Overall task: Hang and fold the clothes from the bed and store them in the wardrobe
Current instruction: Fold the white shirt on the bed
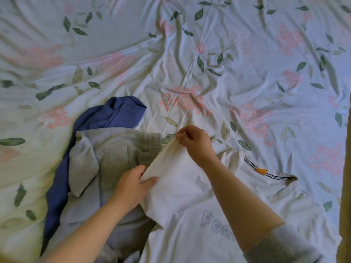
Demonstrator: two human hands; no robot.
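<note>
A white T-shirt (212, 211) with grey lettering lies spread on the bed, its collar with a black-and-white tape at the right. Both hands hold its left sleeve. My right hand (195, 141) pinches the sleeve's far corner. My left hand (133, 185) grips the sleeve's near edge. The sleeve is lifted off the bed and stretched taut between them. A pale grey shirt (114, 154) lies crumpled to the left, partly under the sleeve. A blue garment (98, 120) lies beneath and beyond the grey shirt.
The bed is covered by a wrinkled white sheet (228, 73) printed with pink flowers and green leaves. A brown edge (346, 205) runs down the far right of the view.
</note>
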